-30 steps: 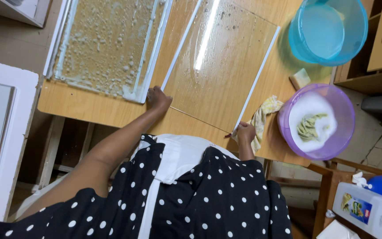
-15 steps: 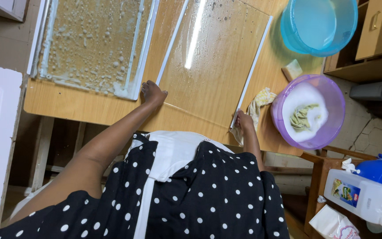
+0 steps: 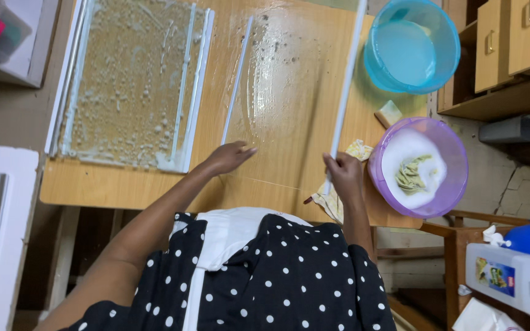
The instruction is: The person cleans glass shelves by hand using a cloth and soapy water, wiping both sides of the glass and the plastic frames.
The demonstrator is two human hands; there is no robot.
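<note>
A clear glass panel [image 3: 289, 104] with white edge strips lies wet on the wooden table [image 3: 124, 184]. My left hand [image 3: 229, 157] holds its near edge, close to the left white strip [image 3: 237, 79]. My right hand [image 3: 343, 176] is closed round the near end of the right white strip [image 3: 346, 79]. A yellowish cloth [image 3: 331, 202] lies under and beside that hand. To the left rests a second glass shelf [image 3: 130, 79] covered in soapy foam.
At the far right of the table stand a blue basin [image 3: 443, 24] of water and a purple basin [image 3: 452, 153] with suds and a rag. A sponge [image 3: 389, 113] lies between them. A white detergent bottle [image 3: 513, 277] sits lower right, wooden cabinets [image 3: 510, 43] beyond.
My left hand has moved right from the foamy shelf's corner to the clear panel's near edge. My right hand has shifted up onto the right strip. The view has swung left.
</note>
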